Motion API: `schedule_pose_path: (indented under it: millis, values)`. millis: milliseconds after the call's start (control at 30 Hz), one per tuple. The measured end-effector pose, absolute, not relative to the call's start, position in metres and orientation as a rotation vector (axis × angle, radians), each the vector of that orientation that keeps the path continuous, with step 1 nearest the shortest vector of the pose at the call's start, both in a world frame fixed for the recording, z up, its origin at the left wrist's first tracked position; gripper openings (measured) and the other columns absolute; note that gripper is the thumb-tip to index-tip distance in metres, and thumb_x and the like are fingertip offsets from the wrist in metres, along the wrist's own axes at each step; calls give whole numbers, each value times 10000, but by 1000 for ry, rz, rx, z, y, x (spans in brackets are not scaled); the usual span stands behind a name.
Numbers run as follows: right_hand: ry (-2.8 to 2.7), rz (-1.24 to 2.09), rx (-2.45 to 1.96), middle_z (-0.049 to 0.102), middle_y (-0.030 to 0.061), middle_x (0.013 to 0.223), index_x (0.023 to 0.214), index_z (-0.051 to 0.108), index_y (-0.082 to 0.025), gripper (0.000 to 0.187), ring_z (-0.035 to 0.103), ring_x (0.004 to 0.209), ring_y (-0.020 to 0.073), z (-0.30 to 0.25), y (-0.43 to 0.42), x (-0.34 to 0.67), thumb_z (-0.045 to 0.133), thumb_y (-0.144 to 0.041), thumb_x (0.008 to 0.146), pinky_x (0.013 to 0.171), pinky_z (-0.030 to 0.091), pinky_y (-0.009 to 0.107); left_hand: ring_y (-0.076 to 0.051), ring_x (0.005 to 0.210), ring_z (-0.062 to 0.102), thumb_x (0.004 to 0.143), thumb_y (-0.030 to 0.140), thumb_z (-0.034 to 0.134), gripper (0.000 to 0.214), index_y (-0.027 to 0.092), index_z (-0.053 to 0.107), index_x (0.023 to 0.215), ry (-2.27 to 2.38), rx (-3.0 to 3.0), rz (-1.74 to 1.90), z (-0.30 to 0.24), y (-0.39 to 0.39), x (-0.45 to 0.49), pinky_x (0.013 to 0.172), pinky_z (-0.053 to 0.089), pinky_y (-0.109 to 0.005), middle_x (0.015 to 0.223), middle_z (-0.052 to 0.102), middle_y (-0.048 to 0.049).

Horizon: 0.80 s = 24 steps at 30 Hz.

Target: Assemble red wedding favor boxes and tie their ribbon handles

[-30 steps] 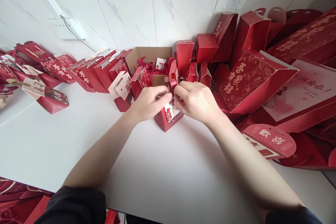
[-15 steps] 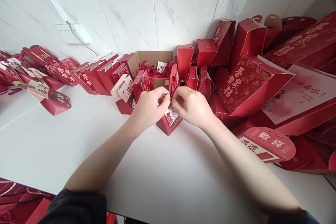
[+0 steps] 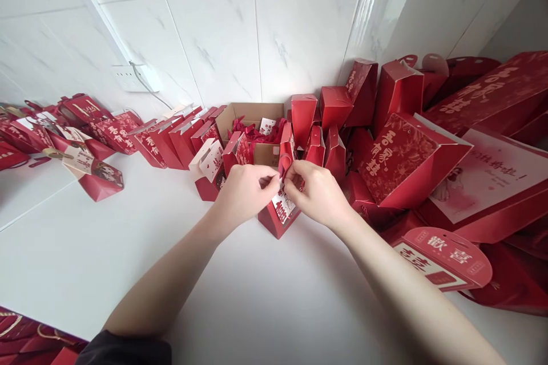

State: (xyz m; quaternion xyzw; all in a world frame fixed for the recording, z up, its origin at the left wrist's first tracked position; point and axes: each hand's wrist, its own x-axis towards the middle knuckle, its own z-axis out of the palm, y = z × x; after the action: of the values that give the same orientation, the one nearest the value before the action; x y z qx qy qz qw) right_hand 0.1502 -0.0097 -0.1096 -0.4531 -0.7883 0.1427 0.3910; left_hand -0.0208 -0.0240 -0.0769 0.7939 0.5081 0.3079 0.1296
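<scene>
A small red gift box [image 3: 274, 221] with a white printed card [image 3: 283, 205] on its front stands on the white table in front of me. At its top a dark red ribbon [image 3: 284, 164] forms a loop between my hands. My left hand [image 3: 248, 191] pinches at the ribbon from the left, thumb and forefinger pressed together. From the right, my right hand [image 3: 319, 191] has its fingers closed on the ribbon near the loop. The ribbon's ends and the fingertips are partly hidden.
Behind the hands, an open cardboard box [image 3: 249, 110] holds dark red ribbons and a white card. Red gift boxes stand in a row [image 3: 173, 137] at the left. Larger red boxes [image 3: 411, 159] are piled at the right. A tiled wall [image 3: 214, 40] closes off the back.
The camera view has tilted up, so everything sits lower in the picture. My hands stay at the ribbon on the small box, and the loop between them shows more clearly.
</scene>
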Motion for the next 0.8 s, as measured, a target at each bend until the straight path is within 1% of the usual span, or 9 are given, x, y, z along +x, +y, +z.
schedule_pose_path:
  millis: [100, 200, 267, 400, 467, 567, 633, 733, 800]
  values:
    - [-2013, 403, -1135, 619, 12, 775, 764, 513, -211, 76, 573, 672, 165, -111, -9, 150, 517, -151, 811, 652, 433, 284, -118, 546, 364, 828, 251, 509, 211, 200, 460, 629, 1418, 2290, 862, -79, -23, -20, 509, 277, -261, 573, 396, 26]
    - [-2055, 382, -1131, 617, 17, 804, 792, 522, -208, 76, 578, 688, 163, -110, -10, 152, 503, -154, 842, 665, 439, 285, -113, 565, 329, 825, 240, 511, 272, 198, 325, 631, 1405, 2268, 819, -81, -19, -20, 516, 259, -256, 590, 323, 34]
    - [-2073, 365, -1137, 618, 18, 821, 801, 528, -208, 82, 580, 695, 161, -109, -10, 153, 498, -159, 860, 671, 440, 284, -110, 568, 311, 844, 250, 495, 282, 195, 304, 644, 1399, 2260, 797, -82, -17, -21, 519, 245, -257, 600, 316, 35]
    - [-2078, 388, -1113, 619, 14, 829, 814, 551, -210, 93, 581, 700, 158, -104, -10, 158, 500, -174, 883, 668, 443, 281, -104, 562, 294, 868, 281, 487, 249, 192, 369, 667, 1395, 2219, 775, -82, -14, -23, 524, 239, -258, 614, 337, 36]
    - [-2024, 365, -1084, 621, 15, 848, 853, 559, -209, 49, 579, 720, 161, -102, -8, 163, 528, -182, 878, 671, 447, 283, -99, 556, 292, 867, 296, 502, 250, 189, 397, 667, 1380, 2175, 761, -82, -13, -23, 521, 239, -254, 614, 337, 38]
    - [-1972, 322, -1005, 618, 35, 924, 900, 572, -203, 58, 590, 841, 181, -98, -4, 172, 591, -174, 854, 748, 466, 302, -94, 550, 312, 868, 323, 519, 280, 181, 418, 649, 1329, 2125, 739, -82, -10, -25, 515, 232, -253, 614, 352, 38]
    - [-2006, 340, -934, 613, 45, 955, 897, 588, -202, 58, 589, 899, 188, -98, -2, 175, 592, -157, 861, 804, 467, 316, -97, 565, 356, 869, 338, 527, 265, 177, 477, 664, 1295, 2105, 727, -82, -9, -26, 524, 254, -251, 628, 400, 34]
    - [-2028, 406, -856, 623, 36, 924, 893, 591, -203, 63, 587, 853, 174, -99, -1, 174, 554, -152, 897, 784, 463, 303, -106, 578, 411, 876, 363, 525, 239, 176, 583, 737, 1282, 2083, 695, -83, -7, -26, 528, 284, -250, 646, 479, 26]
    - [-2001, 440, -838, 630, 25, 878, 891, 580, -206, 68, 582, 798, 161, -102, 0, 171, 531, -169, 919, 740, 457, 286, -102, 544, 390, 883, 373, 514, 253, 175, 602, 751, 1290, 2083, 671, -83, -7, -27, 505, 267, -251, 614, 470, 30]
